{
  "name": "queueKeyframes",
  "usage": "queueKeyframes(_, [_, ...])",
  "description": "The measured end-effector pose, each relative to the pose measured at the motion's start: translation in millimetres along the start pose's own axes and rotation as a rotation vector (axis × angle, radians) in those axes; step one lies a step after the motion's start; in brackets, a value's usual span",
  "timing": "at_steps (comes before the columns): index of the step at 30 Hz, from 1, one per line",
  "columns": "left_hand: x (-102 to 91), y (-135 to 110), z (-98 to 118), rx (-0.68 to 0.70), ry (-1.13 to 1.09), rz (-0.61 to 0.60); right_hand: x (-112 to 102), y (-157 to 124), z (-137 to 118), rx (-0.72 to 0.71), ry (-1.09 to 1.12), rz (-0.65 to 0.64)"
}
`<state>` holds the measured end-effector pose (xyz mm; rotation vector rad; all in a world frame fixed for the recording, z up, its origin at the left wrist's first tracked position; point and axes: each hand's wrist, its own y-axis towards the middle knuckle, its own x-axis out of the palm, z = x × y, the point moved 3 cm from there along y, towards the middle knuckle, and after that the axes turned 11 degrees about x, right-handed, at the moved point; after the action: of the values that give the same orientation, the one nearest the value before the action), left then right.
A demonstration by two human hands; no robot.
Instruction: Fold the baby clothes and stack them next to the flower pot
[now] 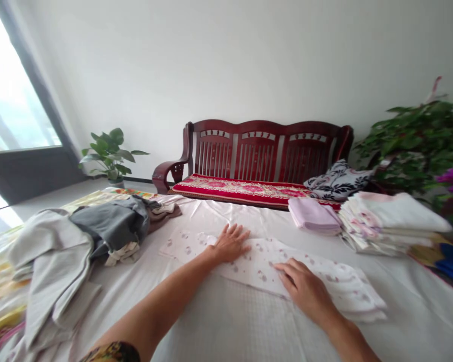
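Note:
A long folded white cloth garment point(266, 259) with a small grey and pink print lies flat across the white sheet point(226, 327). My left hand point(232, 244) presses palm down on its middle, fingers spread. Farther right, my right hand point(302, 284) rests on the same garment with its fingers loosely bent and pointing left, apart from the thumb; no fabric shows gripped in it. At the right end the garment's layered edge point(366, 301) lies on the sheet.
Rumpled grey clothes point(113, 226) and a light grey garment point(56, 271) lie at left. A folded lilac cloth point(313, 216) sits beside a stack of folded white cloths point(392, 221) at right. Behind stand a wooden bench point(256, 151) and a potted plant point(111, 156).

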<state>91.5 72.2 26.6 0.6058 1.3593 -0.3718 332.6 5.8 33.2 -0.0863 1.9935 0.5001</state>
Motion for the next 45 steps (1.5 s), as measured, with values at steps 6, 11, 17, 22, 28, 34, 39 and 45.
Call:
queueKeyframes(6, [-21.5,-71,-60,-0.356,0.076,-0.002,2,2,3,-0.001,-0.023,0.017])
queueKeyframes(11, [-36.7,-125,-97,-0.589,0.156,0.019,4,2,4,0.002,-0.038,0.026])
queueKeyframes(17, [-49.2,-166,-120,-0.767,0.098,0.202,5,2,3,0.011,-0.078,0.037])
queueKeyframes(22, [-58.2,-178,-125,-0.809,0.065,0.256,3,2,2,0.005,-0.086,0.067])
queueKeyframes(28, [-69.3,-181,-116,-0.825,0.031,0.305,3,2,3,0.025,-0.081,0.068])
queueKeyframes(34, [-73.2,-182,-111,-0.842,0.022,0.231,1,3,2,0.039,-0.048,0.064])
queueKeyframes(39, [-72.2,-183,-114,-0.84,0.047,0.125,1,3,4,0.033,-0.038,0.069])
queueKeyframes(45, [-72.2,-183,-112,-0.758,0.127,0.161,3,1,3,0.04,-0.03,0.067])
